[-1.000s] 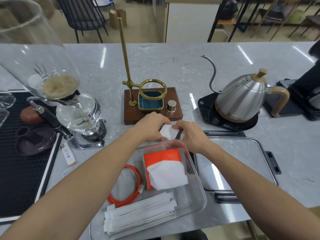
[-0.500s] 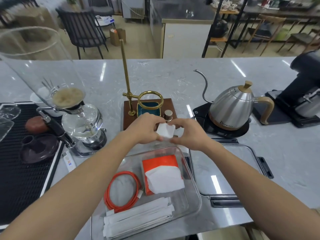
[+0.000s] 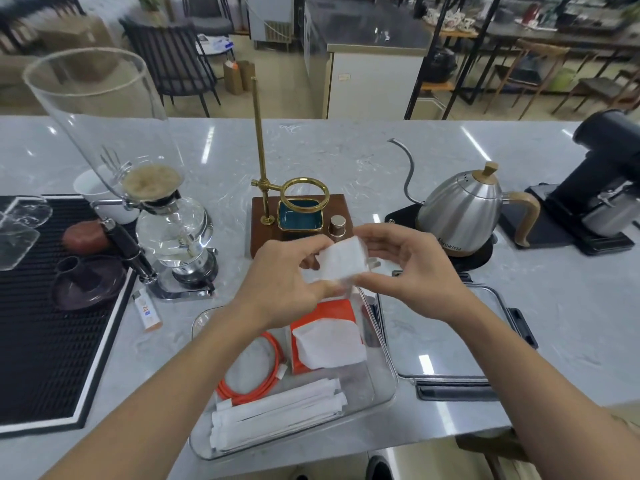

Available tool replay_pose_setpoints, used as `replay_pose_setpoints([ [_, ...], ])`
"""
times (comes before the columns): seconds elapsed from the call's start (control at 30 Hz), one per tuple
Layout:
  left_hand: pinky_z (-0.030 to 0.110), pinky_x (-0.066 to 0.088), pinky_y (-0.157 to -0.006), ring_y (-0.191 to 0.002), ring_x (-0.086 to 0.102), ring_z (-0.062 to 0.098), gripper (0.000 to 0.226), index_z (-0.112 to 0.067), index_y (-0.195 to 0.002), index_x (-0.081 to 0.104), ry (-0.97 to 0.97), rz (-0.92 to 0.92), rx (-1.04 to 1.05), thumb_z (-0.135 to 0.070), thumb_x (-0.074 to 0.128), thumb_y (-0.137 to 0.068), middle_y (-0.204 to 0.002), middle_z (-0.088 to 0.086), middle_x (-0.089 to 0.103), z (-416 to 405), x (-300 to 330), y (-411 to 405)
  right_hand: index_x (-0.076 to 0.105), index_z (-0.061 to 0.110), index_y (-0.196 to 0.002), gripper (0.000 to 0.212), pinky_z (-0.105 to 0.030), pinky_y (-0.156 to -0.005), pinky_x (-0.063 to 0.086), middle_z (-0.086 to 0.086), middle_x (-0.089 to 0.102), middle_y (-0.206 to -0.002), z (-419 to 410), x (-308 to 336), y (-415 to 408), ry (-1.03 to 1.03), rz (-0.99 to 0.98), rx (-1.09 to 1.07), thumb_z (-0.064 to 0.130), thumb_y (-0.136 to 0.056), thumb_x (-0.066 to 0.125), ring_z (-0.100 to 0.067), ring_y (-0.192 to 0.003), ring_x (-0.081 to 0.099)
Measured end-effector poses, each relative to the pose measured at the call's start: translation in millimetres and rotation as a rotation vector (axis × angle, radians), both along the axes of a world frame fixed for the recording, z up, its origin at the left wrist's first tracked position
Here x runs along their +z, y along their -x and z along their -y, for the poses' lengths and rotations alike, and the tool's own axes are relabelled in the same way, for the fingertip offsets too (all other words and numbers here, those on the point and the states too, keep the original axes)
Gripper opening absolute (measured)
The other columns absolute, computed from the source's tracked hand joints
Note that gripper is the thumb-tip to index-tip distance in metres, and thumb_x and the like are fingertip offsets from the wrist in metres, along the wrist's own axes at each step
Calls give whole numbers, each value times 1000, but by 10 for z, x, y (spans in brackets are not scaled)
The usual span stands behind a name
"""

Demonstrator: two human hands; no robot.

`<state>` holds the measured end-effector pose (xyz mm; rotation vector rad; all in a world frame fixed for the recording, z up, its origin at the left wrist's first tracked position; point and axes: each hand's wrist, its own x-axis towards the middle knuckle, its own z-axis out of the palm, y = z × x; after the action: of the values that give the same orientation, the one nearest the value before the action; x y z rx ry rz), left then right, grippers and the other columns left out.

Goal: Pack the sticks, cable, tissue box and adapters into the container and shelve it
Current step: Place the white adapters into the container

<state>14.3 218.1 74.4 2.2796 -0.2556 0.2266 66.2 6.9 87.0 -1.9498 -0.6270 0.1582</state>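
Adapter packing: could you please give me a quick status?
Both hands, left and right, hold a white adapter above the container. Cable, tissue box, sticks inside. Nothing blocking.

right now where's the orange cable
Head view: the coiled orange cable lies in the clear plastic container, left of the orange tissue box and behind the white wrapped sticks.

White adapter [image 3: 343, 260] held above clear container [image 3: 381, 393] holding sticks [image 3: 277, 414].
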Motion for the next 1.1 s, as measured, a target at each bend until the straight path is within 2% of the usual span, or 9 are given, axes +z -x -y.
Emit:
replay_pose_setpoints([
  [0.1,38,56,-74,-82,65,11,39,-30,-101,71,87,-33,3,-51,77,-69,-88,-15,71,65,-33,186,63,11,-124,61,-35,-99,51,0,69,-118,47,-17,153,-37,-34,17,14,-69,88,-13,-110,66],
  [0.27,39,58,-76,-81,68,10,38,-32,-98,71,201,-121,3,-40,88,-65,-87,-13,73,201,-142,475,63,11,-120,58,-25,-96,49,-1,70,-116,95,-72,423,-128,-103,53,13,-67,86,-15,-110,66],
  [0.4,39,53,-72,-73,61,16,40,-34,-93,72,207,-139,9,-42,89,-58,-80,-8,68,252,-227,610,63,15,-122,59,-32,-102,48,2,69,-120,159,-132,589,-106,-133,84,14,-69,87,-17,-115,64],
  [0.53,30,52,-67,-65,58,11,41,-39,-87,72,219,-198,25,-43,92,-52,-71,-12,65,300,-251,707,64,12,-121,56,-25,-100,47,7,69,-118,250,-141,711,-81,-144,92,10,-70,86,-12,-115,64],
  [0.7,14,48,-66,-70,59,1,45,-38,-90,72,190,-270,28,-41,93,-51,-72,-24,64,356,-328,805,67,18,-117,51,-16,-98,45,13,68,-118,275,-202,852,16,-103,72,20,-70,86,-3,-114,62],
  [0.83,29,57,-79,-82,66,6,45,-35,-99,71,209,-286,-43,-39,89,-58,-86,-17,71,363,-365,845,69,24,-113,47,-14,-91,47,17,67,-112,261,-225,935,73,-25,25,28,-70,86,-5,-108,63],
  [0.97,37,61,-78,-88,70,17,51,-35,-115,70,355,-326,-100,-26,88,-68,-103,-10,73,388,-328,882,73,28,-103,42,-22,-82,53,12,70,-97,214,-255,1010,-1,-34,-83,26,-65,89,-12,-92,67],
  [1.03,39,61,-79,-92,70,17,55,-40,-120,67,371,-330,-124,-27,87,-71,-108,-12,72,405,-320,888,75,30,-97,39,-22,-77,54,11,69,-90,169,-278,1042,-27,-37,-127,26,-62,90,-12,-85,67],
  [1.1,42,60,-78,-90,69,18,49,-40,-120,65,342,-316,-153,-33,83,-75,-102,-10,71,420,-325,875,76,31,-93,39,-19,-71,53,12,68,-86,129,-295,1067,-66,-54,-168,31,-57,90,-11,-82,67],
])
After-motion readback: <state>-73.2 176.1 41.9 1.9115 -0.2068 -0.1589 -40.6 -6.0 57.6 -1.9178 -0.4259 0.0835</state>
